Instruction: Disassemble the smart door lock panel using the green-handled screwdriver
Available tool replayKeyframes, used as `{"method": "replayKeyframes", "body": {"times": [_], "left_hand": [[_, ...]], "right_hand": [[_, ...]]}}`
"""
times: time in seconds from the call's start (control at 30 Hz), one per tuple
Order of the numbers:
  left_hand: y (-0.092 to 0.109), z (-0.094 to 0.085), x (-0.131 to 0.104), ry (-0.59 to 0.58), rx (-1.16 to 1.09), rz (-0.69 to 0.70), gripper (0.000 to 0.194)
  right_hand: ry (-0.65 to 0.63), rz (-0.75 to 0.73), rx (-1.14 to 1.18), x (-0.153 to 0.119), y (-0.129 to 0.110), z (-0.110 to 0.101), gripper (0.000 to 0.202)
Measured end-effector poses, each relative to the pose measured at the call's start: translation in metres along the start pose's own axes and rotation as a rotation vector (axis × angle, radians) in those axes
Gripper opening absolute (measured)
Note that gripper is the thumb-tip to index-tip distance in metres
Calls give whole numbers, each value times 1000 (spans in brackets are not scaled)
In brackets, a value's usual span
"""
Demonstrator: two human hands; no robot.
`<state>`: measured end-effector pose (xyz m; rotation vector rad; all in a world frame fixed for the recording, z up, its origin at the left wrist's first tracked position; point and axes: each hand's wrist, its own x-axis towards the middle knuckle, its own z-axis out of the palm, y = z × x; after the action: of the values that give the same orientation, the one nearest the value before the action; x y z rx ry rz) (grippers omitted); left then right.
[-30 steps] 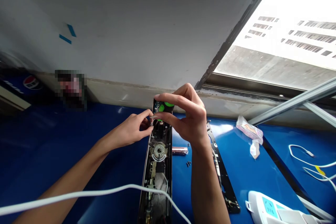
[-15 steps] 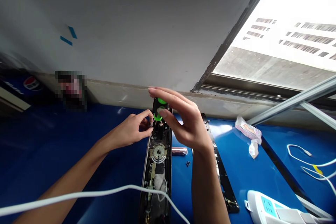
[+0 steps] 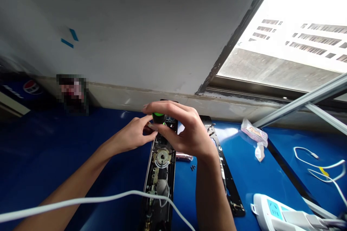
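Note:
A long black device (image 3: 162, 177) lies opened on the blue table, its inner parts and a round metal piece showing. My right hand (image 3: 179, 130) is wrapped round a black and green screwdriver handle (image 3: 158, 117), upright over the upper part of the device. Its tip is hidden. My left hand (image 3: 138, 133) pinches at the device's left edge beside the screwdriver; a thin white wire shows near its fingertips, but what it grips is too small to tell.
A black frame-like panel (image 3: 230, 184) lies right of the device, with small screws (image 3: 193, 168) and a pinkish tube (image 3: 184, 156) between. A white cable (image 3: 108, 198) crosses in front. A power strip (image 3: 282, 213) and plastic wrapper (image 3: 254, 133) are further right.
My right hand has moved slightly down and left with the screwdriver, its fingers closing round the handle. My left hand stays nearly where it was. The view has shifted a little.

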<state>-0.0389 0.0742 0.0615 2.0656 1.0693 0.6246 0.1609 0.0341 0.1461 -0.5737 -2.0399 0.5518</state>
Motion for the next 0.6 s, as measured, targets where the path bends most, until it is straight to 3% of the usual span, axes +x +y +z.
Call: {"method": "replayKeyframes", "body": {"times": [0.17, 0.33, 0.6], "left_hand": [[-2, 1, 1, -46, 3, -50, 26], [3, 2, -3, -116, -148, -154, 35], [-3, 7, -2, -66, -185, -165, 27]], "right_hand": [[-44, 34, -21, -3, -3, -8, 39], [-11, 73, -49, -5, 1, -14, 43], [38, 112, -126, -6, 4, -14, 32]]}}
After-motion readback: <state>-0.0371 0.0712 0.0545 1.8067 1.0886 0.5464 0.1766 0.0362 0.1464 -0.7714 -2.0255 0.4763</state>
